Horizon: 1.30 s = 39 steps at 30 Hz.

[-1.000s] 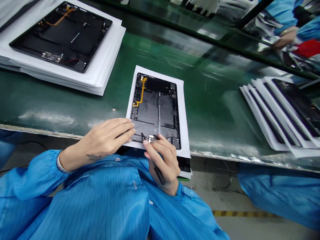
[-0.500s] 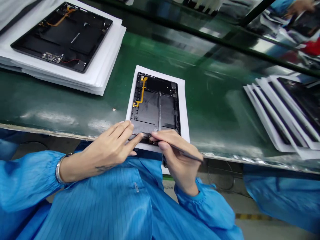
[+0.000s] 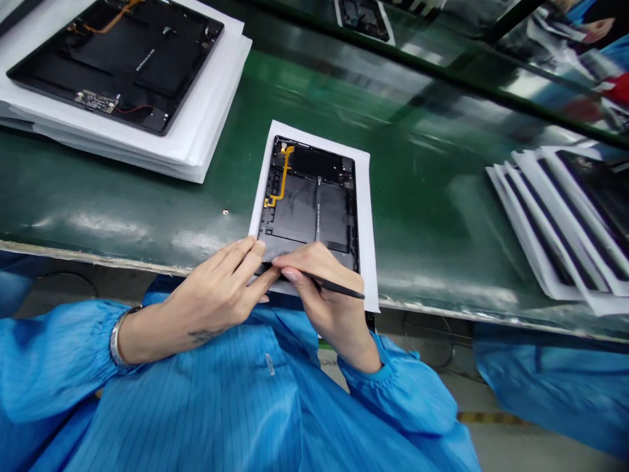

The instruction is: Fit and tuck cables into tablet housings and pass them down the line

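An opened black tablet housing (image 3: 297, 219) lies on a white sheet (image 3: 366, 216) at the bench's front edge. An orange flex cable (image 3: 284, 178) runs along its left side, and a printed strip (image 3: 318, 210) down its middle. My left hand (image 3: 221, 285) rests with fingers stretched over the lower left corner of the housing. Pinched like a pen in my right hand (image 3: 327, 282) are slim black tweezers (image 3: 341, 288), slanting over the lower edge. Their tips, close to my left index finger, are hidden by the fingers.
A larger opened housing (image 3: 132, 72) sits on stacked white sheets (image 3: 211, 131) at the left. More panels between white sheets (image 3: 545, 216) lean at the right. A dark rail (image 3: 417, 72) crosses behind, with another tablet housing (image 3: 363, 16) and a person's hand (image 3: 597, 29) beyond.
My right hand has moved left along the housing's lower edge, bringing the tweezers nearer my left fingers. My left hand stays at the corner. The view has shifted slightly.
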Each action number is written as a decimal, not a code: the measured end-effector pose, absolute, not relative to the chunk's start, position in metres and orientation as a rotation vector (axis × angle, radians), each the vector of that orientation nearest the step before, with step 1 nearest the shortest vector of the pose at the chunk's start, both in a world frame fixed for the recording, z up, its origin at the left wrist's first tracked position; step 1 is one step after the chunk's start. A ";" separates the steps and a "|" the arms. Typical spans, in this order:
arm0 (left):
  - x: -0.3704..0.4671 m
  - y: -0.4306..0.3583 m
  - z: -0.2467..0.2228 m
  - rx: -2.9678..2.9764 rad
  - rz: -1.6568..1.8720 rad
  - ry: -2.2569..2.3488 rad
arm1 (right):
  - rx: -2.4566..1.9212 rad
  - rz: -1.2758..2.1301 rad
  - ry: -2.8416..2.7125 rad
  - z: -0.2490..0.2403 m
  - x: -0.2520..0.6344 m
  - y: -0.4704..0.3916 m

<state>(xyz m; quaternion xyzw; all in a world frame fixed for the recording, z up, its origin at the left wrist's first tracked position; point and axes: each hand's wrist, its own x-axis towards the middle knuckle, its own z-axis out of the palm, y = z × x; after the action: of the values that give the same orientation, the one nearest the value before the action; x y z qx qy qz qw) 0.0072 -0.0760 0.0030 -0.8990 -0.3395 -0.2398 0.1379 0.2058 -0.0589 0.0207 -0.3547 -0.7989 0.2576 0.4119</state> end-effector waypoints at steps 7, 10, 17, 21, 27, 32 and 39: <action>-0.020 -0.065 -0.004 -2.744 -0.928 -0.814 | -0.868 0.637 -2.100 0.023 0.209 -0.056; -0.021 -0.065 -0.003 -2.728 -0.896 -0.853 | -0.869 0.661 -2.036 0.020 0.212 -0.056; -0.018 -0.060 0.009 -2.734 -0.689 -0.788 | -0.862 0.650 -1.975 0.015 0.214 -0.057; -0.022 -0.055 0.009 -2.812 -0.737 -0.805 | -0.851 0.612 -2.001 0.016 0.213 -0.058; -0.021 -0.054 0.009 -2.847 -0.822 -0.812 | -0.844 0.660 -2.087 0.023 0.211 -0.057; -0.019 -0.053 0.010 -2.827 -0.871 -0.799 | -0.809 0.646 -2.170 0.026 0.211 -0.053; -0.020 -0.052 0.011 -2.796 -0.768 -0.758 | -0.765 0.656 -1.978 0.019 0.215 -0.054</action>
<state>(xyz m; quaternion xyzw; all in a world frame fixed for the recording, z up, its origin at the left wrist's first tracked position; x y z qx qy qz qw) -0.0198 -0.0517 0.0113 -0.9306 -0.2521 -0.2555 0.0721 0.2146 -0.0545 0.0190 -0.3087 -0.7981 0.2647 0.4447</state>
